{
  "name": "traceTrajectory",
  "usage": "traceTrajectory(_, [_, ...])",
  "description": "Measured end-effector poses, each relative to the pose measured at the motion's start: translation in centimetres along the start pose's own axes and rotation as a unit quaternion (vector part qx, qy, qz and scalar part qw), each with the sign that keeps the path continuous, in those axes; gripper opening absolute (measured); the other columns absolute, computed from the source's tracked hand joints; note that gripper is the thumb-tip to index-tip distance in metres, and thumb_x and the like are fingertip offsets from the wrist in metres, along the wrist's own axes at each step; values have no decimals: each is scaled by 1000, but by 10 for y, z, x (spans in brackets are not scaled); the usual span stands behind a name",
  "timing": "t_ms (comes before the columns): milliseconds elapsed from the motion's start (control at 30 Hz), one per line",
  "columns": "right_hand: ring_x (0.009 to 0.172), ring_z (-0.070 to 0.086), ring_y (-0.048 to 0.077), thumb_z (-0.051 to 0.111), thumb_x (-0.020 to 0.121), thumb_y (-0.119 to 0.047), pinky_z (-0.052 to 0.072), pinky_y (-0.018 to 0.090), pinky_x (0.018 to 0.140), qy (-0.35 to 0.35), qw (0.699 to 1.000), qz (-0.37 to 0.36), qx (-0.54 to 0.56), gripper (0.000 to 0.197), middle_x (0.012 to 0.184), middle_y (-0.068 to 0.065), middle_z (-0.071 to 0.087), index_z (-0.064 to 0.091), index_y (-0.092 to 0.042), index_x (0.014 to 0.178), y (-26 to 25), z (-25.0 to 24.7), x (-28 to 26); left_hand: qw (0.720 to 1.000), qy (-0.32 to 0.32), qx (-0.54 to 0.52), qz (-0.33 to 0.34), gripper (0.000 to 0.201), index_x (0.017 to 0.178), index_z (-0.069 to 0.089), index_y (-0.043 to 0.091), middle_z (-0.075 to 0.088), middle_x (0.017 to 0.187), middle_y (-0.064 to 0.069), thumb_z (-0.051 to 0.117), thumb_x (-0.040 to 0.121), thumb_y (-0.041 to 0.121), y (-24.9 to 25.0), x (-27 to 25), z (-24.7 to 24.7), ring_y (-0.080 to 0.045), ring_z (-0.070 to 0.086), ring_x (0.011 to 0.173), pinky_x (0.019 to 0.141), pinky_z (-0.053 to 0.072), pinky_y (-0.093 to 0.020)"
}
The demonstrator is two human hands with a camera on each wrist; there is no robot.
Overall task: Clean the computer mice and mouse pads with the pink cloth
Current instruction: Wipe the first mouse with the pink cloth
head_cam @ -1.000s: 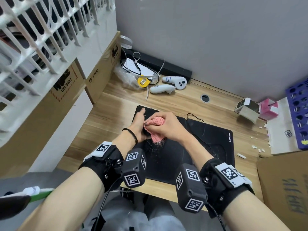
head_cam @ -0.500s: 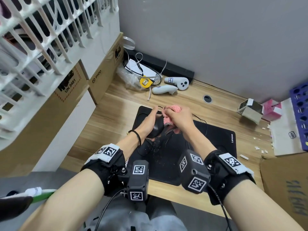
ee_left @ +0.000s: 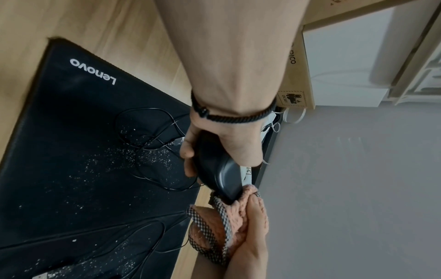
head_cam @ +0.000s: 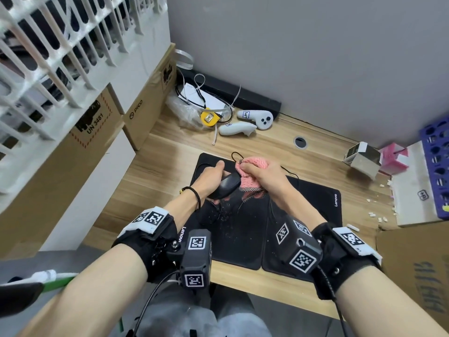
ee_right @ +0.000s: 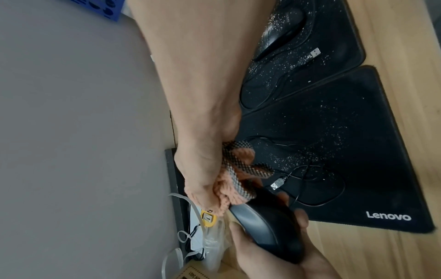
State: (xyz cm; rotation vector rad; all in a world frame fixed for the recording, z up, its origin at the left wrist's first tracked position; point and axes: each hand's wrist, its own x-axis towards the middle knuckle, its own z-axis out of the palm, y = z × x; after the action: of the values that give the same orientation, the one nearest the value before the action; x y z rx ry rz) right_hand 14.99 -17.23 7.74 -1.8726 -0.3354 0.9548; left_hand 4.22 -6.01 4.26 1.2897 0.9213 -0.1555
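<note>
My left hand [head_cam: 211, 179] is gripping a black mouse [head_cam: 227, 185], fingers curled round its body, and lifting it above the 2 black Lenovo mouse pads [head_cam: 313, 203] that are lying side by side on the wooden desk [head_cam: 155, 173]. My right hand [head_cam: 266, 176] is clutching the bunched pink cloth [head_cam: 250, 181] and pressing it against the mouse's front end. A second mouse [ee_right: 281, 24] is lying on the right pad. Pale specks are dotting both pads, and loose cables [ee_left: 152, 143] are coiling on them.
</note>
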Motion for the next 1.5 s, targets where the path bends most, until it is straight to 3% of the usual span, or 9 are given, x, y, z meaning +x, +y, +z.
traceTrajectory(200, [61,71,37,73,84,-27,38,22,38,78,997,2,7,11,82,15,75,71,-21,93,4,2,4,998,-27,-50,9,55,100,68,8,67,76,-18,26,103,45,-2,0,4,-24,61,50,34,35,-19])
traceTrajectory(333, [61,66,14,75,83,-25,44,21,44,73,996,-45,-5,4,76,-1,71,72,-25,86,0,10,6,999,15,-52,-1,54,87,69,15,68,77,-16,25,102,43,-1,6,6,-23,60,49,36,38,-18])
traceTrajectory(600, [99,63,18,79,76,-22,54,38,91,-6,988,-125,-93,20,109,12,62,78,-26,95,2,25,3,979,62,-176,-85,43,90,58,21,60,72,-3,28,100,49,12,16,14,-19,58,64,51,51,-26])
traceTrajectory(667, [90,62,7,80,77,-16,54,26,86,-60,985,-122,-103,21,99,2,62,77,-19,98,-3,24,-1,967,49,-231,-99,41,86,61,22,64,79,-2,31,98,48,12,20,11,-19,61,71,61,53,-31])
traceTrajectory(767, [84,60,4,83,74,-12,52,25,83,-131,973,-121,-144,18,94,-4,59,77,-21,89,-6,23,-6,946,39,-303,-109,41,76,58,18,62,76,-2,34,97,44,12,23,7,-18,60,60,54,48,-24])
traceTrajectory(933, [92,61,11,86,69,-21,51,31,89,-85,977,-140,-135,26,93,-7,58,72,-41,78,-1,32,-5,929,40,-356,-91,52,77,58,11,65,65,-7,29,101,48,22,21,3,-22,59,64,58,48,-28])
traceTrajectory(1067, [93,62,12,82,71,-22,54,41,90,-29,983,-161,-88,19,94,-3,68,75,-39,76,-6,36,-1,956,34,-279,-82,49,89,60,16,67,89,-9,29,98,53,14,25,-2,-25,64,84,75,54,-35])
traceTrajectory(1233, [90,68,19,79,73,-34,57,43,83,84,982,-146,-83,13,98,4,71,75,-28,84,-14,34,18,977,4,-209,-33,49,96,60,17,65,80,-9,31,98,56,6,17,-2,-23,60,61,40,42,-21])
traceTrajectory(1500, [75,70,31,67,85,-41,51,32,48,130,988,-77,-41,15,85,3,73,70,-29,92,-16,38,22,967,-53,-246,-35,53,84,59,10,62,69,-10,27,101,47,11,1,-11,-25,56,52,38,34,-17])
